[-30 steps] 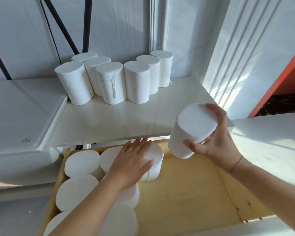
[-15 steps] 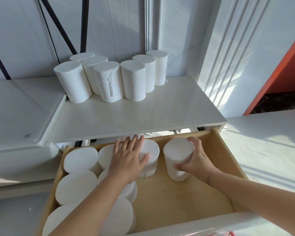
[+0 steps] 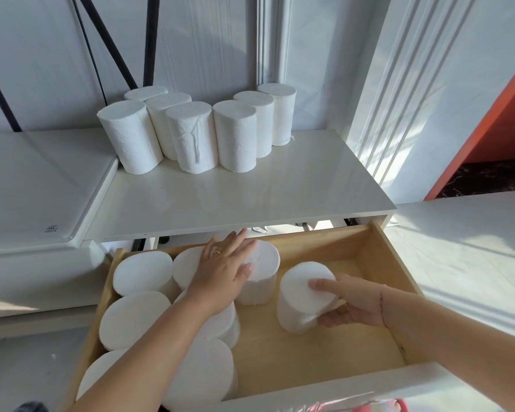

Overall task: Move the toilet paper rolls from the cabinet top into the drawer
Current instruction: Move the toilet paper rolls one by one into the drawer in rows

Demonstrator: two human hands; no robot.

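Note:
Several white toilet paper rolls (image 3: pixel 191 135) stand upright in a cluster at the back of the white cabinet top (image 3: pixel 250 197). Below it the wooden drawer (image 3: pixel 324 352) is pulled out, with several rolls (image 3: pixel 143 272) standing in its left half. My left hand (image 3: pixel 223 269) lies flat, fingers spread, on the tops of the rolls at the drawer's back. My right hand (image 3: pixel 351 304) grips a single roll (image 3: pixel 304 289) standing on the drawer floor, just right of the others, thumb on its top.
A white glossy appliance lid (image 3: pixel 36 185) adjoins the cabinet top on the left. White panelled wall rises behind and to the right, with an orange panel (image 3: pixel 494 120) at far right. The drawer's right half shows bare wood.
My right hand carried the roll from above the cabinet's front edge down into the drawer and set it on the floor. My left hand stayed pressed on the stored rolls.

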